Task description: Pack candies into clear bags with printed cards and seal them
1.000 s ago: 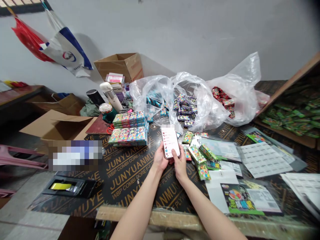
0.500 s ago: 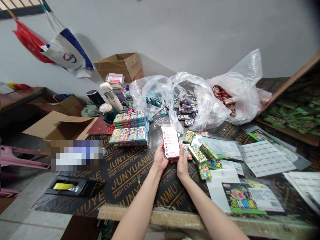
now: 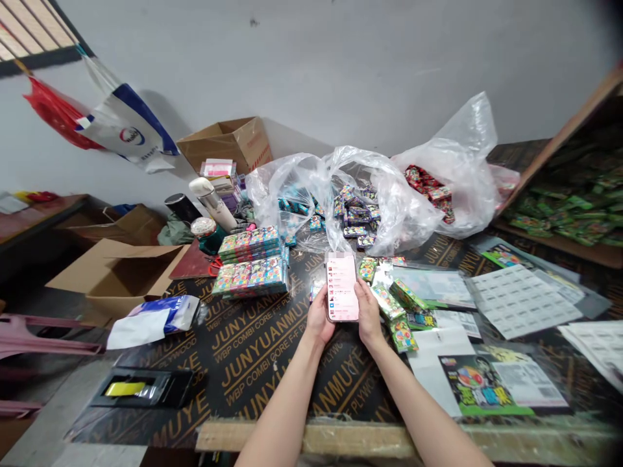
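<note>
A smartphone [image 3: 342, 288] with a lit white list on its screen is held upright between both hands above the black plywood table [image 3: 243, 363]. My left hand [image 3: 320, 318] grips its left edge from below. My right hand [image 3: 368, 316] is closed around the right edge, thumb along the side. Small green candy boxes [image 3: 403, 334] lie just right of my right hand. To the left of the phone stand stacked bundles of colourful boxes [image 3: 250, 275]. Behind it, clear plastic bags [image 3: 389, 214] hold blue, purple and red small boxes.
Printed sheets [image 3: 525, 301] and a candy packaging sheet [image 3: 479, 383] lie at the right. A wooden bin [image 3: 584, 214] of green packs stands far right. Left are an open carton [image 3: 131, 279], a tape dispenser [image 3: 141, 387], a white bottle [image 3: 213, 204] and a blue-white packet [image 3: 156, 321].
My right thumb has moved off the screen to the phone's right edge. The phone and both hands sit slightly lower and further right in view; the camera view has shifted a little.
</note>
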The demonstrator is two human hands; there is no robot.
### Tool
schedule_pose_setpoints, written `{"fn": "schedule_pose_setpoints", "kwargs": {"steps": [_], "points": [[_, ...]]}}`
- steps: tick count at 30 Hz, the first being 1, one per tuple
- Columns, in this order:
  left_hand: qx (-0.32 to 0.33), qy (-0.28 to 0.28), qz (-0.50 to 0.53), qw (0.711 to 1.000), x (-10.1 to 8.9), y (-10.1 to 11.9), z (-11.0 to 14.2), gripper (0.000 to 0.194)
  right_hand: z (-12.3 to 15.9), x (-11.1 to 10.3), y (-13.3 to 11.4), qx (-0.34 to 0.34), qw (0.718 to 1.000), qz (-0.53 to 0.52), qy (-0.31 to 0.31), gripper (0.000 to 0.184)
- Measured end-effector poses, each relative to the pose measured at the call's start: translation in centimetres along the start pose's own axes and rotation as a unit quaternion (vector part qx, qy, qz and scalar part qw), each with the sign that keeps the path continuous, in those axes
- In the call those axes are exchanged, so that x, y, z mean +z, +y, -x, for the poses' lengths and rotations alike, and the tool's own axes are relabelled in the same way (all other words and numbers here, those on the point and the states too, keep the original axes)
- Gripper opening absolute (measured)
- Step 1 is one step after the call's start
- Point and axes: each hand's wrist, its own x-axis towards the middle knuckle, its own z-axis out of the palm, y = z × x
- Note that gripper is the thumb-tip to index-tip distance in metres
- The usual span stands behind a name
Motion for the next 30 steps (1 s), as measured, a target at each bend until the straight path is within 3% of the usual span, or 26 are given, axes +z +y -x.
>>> {"fn": "schedule_pose_setpoints", "kwargs": {"steps": [9,16,23,30], "points": [[-0.036,-0.026,-0.076,0.996,0.2,-1.2,0.3,0.023,-1.8,-1.7,-2.7,-0.015,0.998,-0.046,0.032,0.042],[-0.057,-0.041,-0.103,0.992,-0.2,-1.6,0.3,0.024,-1.6,-1.9,-3.2,-0.038,0.996,-0.033,0.072,0.04],[-0.037,-0.039,-0.037,0.998,0.0,0.2,0.3,0.024,-0.6,-0.7,-2.6,0.0,0.999,-0.003,-0.045,0.053],[-0.101,-0.171,-0.056,0.978,0.0,2.4,1.6,0.044,0.2,0.1,-1.9,0.02,0.995,-0.057,-0.085,0.056]]}}
